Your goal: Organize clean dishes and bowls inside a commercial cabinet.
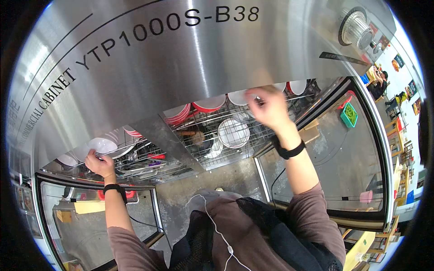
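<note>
My left hand (100, 163) is at the left end of the upper wire rack, fingers curled and thumb closed at the rim of a white bowl (103, 145). Further right, my right hand (270, 108) is raised in front of the rack with its fingers bent in, slightly blurred; I cannot tell what is between them. Just behind it, a white bowl (237, 98) lies tipped on the rack. Red-and-white bowls (210, 105) stand in a row to the left of that hand, and another bowl (297, 87) sits to its right.
A steel cabinet front (203, 54) spans the top. Glass doors hang open at the left (99, 221) and right (334, 158). On the lower rack are a white plate (233, 133) and a dark pan (199, 139). A green basket (349, 114) shows through the right door.
</note>
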Tool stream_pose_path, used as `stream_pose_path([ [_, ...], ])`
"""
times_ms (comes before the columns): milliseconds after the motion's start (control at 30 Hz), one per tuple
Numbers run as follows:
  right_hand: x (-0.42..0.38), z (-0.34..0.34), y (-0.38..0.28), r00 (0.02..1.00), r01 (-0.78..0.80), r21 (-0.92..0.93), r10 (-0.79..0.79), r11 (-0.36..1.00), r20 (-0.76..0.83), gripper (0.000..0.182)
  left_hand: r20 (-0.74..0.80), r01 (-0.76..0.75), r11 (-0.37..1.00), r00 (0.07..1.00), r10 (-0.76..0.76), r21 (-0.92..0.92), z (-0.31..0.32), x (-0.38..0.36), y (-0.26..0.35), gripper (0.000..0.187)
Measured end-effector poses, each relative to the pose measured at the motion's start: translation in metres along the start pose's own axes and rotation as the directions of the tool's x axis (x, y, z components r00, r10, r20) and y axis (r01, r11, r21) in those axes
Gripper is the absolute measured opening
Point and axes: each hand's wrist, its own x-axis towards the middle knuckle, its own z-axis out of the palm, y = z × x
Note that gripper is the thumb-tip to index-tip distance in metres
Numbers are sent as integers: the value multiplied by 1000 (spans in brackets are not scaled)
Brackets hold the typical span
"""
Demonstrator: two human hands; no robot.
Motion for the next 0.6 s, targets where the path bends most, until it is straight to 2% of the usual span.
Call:
stream_pose_path([
  [33,3,9,-18,994,92,19,-93,996,51,16,0,-2,1000,1000,2,-5,0,0,0,32],
  [100,8,38,-38,968,107,71,-120,992,219,23,14,-8,1000,1000,8,-3,0,-1,-1,32],
  [167,13,60,-50,923,95,-19,-81,995,377,22,40,-15,1000,999,14,13,-1,-3,-4,31],
  [267,22,91,-46,891,75,-60,-39,995,453,21,59,-18,1000,998,17,22,-2,-1,-4,31],
  [367,32,95,-47,923,75,50,-89,996,375,17,64,-10,1000,998,8,29,-4,-2,-3,32],
  [500,34,83,-51,958,-61,139,19,988,285,20,81,1,999,997,-5,45,-4,-2,-1,33],
  [600,25,65,-56,990,-46,225,14,973,142,18,83,43,999,996,-44,10,-3,-6,-2,35],
])
